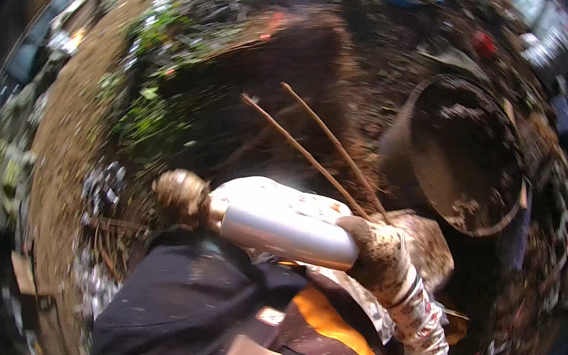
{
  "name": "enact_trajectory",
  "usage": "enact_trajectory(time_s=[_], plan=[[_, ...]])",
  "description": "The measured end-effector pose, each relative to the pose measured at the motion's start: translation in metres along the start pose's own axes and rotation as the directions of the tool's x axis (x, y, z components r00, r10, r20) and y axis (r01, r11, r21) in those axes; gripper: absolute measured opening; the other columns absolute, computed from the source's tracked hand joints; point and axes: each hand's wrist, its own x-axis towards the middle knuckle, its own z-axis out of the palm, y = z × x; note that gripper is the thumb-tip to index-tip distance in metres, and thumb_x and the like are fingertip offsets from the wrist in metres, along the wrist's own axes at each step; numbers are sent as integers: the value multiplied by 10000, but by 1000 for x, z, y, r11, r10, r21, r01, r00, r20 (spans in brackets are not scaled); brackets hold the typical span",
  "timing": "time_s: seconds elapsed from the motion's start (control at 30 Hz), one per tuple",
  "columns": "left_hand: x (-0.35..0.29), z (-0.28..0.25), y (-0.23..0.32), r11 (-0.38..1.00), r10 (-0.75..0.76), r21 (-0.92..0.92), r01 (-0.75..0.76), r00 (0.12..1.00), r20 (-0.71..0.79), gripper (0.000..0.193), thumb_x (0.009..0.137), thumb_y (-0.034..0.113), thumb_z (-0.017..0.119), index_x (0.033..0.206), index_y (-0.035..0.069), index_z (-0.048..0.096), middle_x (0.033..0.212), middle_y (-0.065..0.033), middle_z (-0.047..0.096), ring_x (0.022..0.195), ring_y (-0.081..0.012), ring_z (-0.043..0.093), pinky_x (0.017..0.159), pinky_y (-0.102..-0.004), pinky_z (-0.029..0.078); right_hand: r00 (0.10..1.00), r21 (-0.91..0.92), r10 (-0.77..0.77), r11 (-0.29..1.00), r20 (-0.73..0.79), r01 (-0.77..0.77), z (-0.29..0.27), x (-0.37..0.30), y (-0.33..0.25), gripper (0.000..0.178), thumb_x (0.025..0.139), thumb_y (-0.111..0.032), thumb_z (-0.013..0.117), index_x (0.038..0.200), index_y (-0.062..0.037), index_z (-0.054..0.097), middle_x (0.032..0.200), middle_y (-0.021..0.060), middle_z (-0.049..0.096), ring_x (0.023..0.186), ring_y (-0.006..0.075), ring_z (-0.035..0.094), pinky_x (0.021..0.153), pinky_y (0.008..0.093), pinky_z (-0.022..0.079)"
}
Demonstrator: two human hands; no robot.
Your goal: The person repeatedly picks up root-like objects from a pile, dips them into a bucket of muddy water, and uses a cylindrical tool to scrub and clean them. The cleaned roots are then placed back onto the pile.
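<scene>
Head view: both grips on silver bottle (287,236).

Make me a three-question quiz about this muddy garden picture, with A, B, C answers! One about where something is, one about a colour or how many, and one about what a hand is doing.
1. Where is the round dirty pan?
A. Upper right, on the soil
B. Lower left, by the dark sleeve
C. On top of the silver bottle

2. How many thin bare sticks poke up from the middle?
A. Five
B. Two
C. None

3. What is the right hand, in its muddy glove, doing?
A. Hanging free
B. Lying flat on the ground
C. Gripping the end of the silver bottle

Answers:
1. A, the pan sits on the dark earth in the upper right.
2. B, two slim brown stems slant up side by side.
3. C, the gloved fingers wrap round the bottle's right end. The left hand closes on its other end.
</scene>
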Motion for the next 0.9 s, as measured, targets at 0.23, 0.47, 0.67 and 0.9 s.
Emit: enact_trajectory(time_s=[0.23,0.47,0.67,0.9], plan=[[-70,-77,-40,843,-176,437,313,929,-327,337,835,117,692,1166,81,643,1047,-114,697,986,-251,661,847,-384,541,927,124,317,947,-199,-297,4,-140,74,397,862,-291,711,1152,-29,643,869,137,729,792,221,713,708,350,562],[-406,-337,-27,-134,-478,649,749,525,-704,326,812,77,660,1138,81,657,1065,-127,695,984,-287,670,848,-403,550,699,-84,712,695,-63,-715,9,-292,83,483,897,-371,647,1221,-15,628,876,182,723,766,290,722,695,387,557],[-313,-255,-82,219,-292,777,590,800,-525,325,792,42,632,1113,81,669,1080,-139,694,982,-318,678,849,-420,557,702,-421,682,709,204,-566,-1,-261,27,520,774,-68,710,1277,-49,578,1034,207,630,978,413,596,866,482,490],[-113,26,-152,637,-574,460,618,779,-251,454,862,235,646,1283,69,597,1287,-181,612,1087,-344,637,932,-443,519,631,-421,775,578,17,-699,-10,-251,9,438,875,-148,657,1297,-78,559,1013,199,635,944,406,614,819,478,499]])
